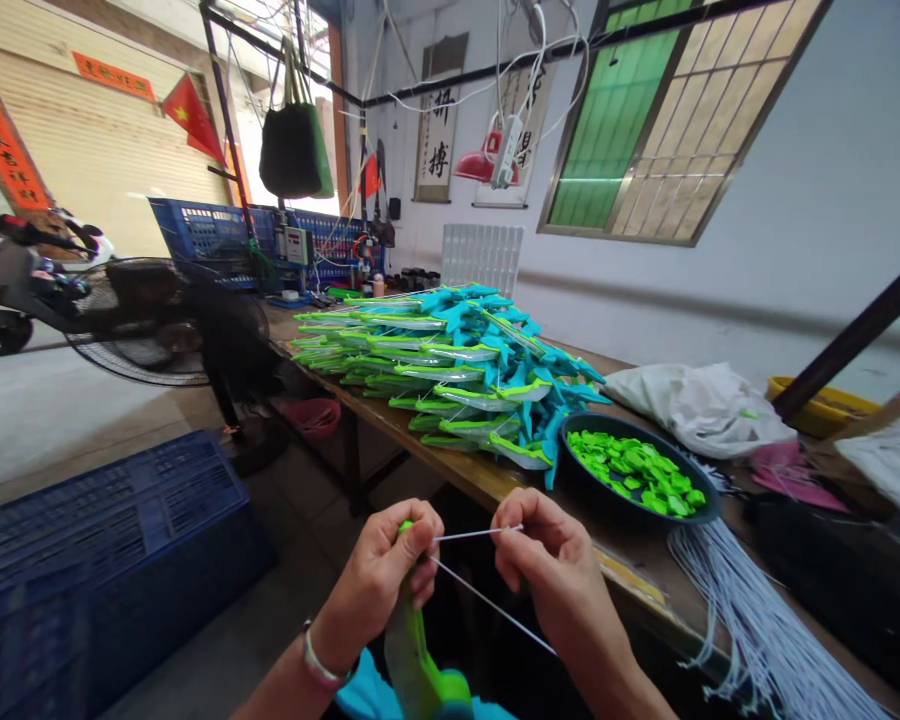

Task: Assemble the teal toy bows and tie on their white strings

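Observation:
My left hand [382, 560], with a bracelet at the wrist, is closed around the green end of what looks like a plastic toy bow [407, 645]. The toy's lower part hangs toward my lap, where turquoise plastic shows. From the left fingers a white cord [466, 536] runs to my right hand [547, 555], whose thumb and forefinger pinch its end. A second length of cord slants down under the right hand. Just beyond, similar green and turquoise toy bows [450, 375] lie in a big stack on the table.
A dark basin [581, 470] of small green parts stands at the table's edge [457, 480]. Loose white cords [750, 610] drape beside it. White sacks [697, 405] lie behind. Blue crates [112, 560] and a floor fan [165, 325] are on the left.

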A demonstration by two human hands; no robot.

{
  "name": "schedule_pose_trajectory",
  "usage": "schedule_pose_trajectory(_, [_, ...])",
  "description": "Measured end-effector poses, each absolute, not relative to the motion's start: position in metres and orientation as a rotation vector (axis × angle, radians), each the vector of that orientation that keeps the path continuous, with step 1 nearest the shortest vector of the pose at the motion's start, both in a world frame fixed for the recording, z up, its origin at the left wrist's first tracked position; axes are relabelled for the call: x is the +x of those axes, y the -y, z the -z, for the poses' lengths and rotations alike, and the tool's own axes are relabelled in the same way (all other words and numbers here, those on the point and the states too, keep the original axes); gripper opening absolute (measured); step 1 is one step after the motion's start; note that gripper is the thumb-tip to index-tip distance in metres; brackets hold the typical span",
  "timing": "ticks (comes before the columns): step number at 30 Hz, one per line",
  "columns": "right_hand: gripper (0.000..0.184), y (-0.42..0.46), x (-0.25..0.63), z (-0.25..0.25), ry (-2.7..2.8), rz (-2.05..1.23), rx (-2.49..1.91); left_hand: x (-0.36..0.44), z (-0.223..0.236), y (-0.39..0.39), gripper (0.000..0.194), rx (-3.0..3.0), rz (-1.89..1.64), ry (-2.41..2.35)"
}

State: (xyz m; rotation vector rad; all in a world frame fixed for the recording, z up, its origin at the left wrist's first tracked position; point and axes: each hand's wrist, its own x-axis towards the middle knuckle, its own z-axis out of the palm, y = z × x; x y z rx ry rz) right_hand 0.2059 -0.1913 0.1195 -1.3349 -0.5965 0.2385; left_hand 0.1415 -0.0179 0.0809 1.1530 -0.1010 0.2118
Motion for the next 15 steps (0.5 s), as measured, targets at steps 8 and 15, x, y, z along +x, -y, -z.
schedule_pose_trajectory(8, [0.028,0.192,0.21,-0.116,0.566,-0.138,-1.349,0.146,-0.078,0.018,0.038,1.144,-0.202,0.112])
schedule_pose_trajectory(15, [0.012,0.201,0.177,-0.127,0.883,0.473,-1.696,0.163,-0.096,-0.017,0.038,1.018,-0.364,0.054])
